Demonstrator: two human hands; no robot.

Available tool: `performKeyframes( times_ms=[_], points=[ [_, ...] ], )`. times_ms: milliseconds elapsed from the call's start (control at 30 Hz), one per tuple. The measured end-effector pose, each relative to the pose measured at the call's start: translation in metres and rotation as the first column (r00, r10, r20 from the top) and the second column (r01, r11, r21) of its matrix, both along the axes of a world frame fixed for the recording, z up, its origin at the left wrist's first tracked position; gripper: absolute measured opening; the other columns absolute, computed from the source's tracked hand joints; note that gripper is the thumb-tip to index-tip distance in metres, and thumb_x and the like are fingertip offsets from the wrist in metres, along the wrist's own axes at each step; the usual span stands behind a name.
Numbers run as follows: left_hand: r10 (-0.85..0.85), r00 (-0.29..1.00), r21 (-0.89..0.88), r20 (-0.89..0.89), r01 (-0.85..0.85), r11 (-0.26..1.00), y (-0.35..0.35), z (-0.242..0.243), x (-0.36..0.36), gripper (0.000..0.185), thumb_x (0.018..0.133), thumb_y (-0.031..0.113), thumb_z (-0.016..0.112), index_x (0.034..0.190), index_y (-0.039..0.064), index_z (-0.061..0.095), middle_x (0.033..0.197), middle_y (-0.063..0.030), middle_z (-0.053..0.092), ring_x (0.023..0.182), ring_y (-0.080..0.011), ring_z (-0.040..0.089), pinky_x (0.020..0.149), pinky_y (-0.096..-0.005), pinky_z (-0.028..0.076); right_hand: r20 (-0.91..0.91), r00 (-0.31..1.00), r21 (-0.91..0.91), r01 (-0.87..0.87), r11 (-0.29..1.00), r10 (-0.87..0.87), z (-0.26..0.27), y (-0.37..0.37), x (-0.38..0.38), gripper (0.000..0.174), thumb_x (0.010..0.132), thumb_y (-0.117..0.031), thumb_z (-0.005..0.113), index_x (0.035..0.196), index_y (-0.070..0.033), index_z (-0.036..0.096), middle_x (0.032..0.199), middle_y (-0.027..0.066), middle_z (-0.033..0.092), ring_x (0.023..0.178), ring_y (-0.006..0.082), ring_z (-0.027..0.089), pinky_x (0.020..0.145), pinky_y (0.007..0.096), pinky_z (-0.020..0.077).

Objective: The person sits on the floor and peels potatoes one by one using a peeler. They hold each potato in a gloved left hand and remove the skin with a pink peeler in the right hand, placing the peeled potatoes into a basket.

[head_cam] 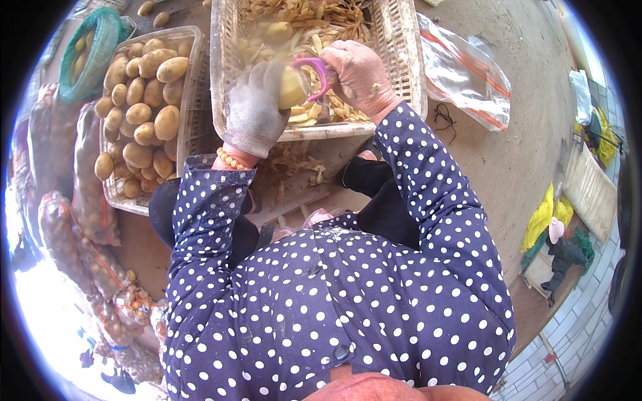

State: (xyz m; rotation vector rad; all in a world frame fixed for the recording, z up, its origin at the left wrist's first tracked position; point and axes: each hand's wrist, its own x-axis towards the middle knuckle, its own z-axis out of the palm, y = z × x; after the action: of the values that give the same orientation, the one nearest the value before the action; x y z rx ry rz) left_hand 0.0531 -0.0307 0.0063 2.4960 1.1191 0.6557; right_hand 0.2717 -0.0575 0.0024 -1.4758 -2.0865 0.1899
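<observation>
My left hand (258, 108), in a grey work glove, grips a pale, largely peeled potato (292, 89) over the near part of a plastic crate (321, 133). My bare right hand (358, 75) holds a purple peeler (321, 75), its head up against the potato's right side. Potato peelings (321, 17) heap up inside the crate beneath both hands. Another yellowish potato (277, 32) lies among them beyond my left hand. Motion blurs the left fingers, so their exact hold is partly hidden.
To the left stands a crate (193, 95) of unpeeled potatoes (138, 114), beside a green mesh sack (85, 60) and filled clear bags (90, 175). A clear plastic bag (466, 75) with red stripes lies on the floor at right. Fallen peelings (296, 165) lie below the near crate.
</observation>
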Motion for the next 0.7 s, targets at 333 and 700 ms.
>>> performKeyframes(
  times_ms=[333, 700],
  points=[
    [-0.039, 0.998, 0.075, 0.051, 0.035, 0.997, -0.002, 0.003, -0.003, 0.062, 0.065, 0.010, 0.077, 0.123, 0.007, 0.056, 0.113, -0.0137, 0.063, 0.106, -0.0349, 0.060, 0.093, -0.0454, 0.046, 0.099, 0.983, 0.049, 0.153, 0.987, -0.157, -0.013, 0.007, 0.026, 0.017, 0.073, -0.017, 0.073, 0.087, -0.012, 0.063, 0.082, 0.0047, 0.062, 0.082, 0.0275, 0.063, 0.074, 0.0399, 0.0494],
    [-0.087, 0.955, 0.043, 0.285, 0.078, 0.996, 0.000, 0.006, -0.006, 0.063, 0.067, 0.008, 0.081, 0.125, 0.006, 0.056, 0.117, -0.0154, 0.062, 0.108, -0.0351, 0.060, 0.096, -0.0431, 0.047, 0.055, 0.992, -0.097, 0.123, 0.988, -0.118, -0.012, 0.004, 0.028, 0.020, 0.073, -0.006, 0.072, 0.091, -0.007, 0.064, 0.086, 0.0087, 0.064, 0.084, 0.0289, 0.062, 0.077, 0.0388, 0.0496]
  ],
)
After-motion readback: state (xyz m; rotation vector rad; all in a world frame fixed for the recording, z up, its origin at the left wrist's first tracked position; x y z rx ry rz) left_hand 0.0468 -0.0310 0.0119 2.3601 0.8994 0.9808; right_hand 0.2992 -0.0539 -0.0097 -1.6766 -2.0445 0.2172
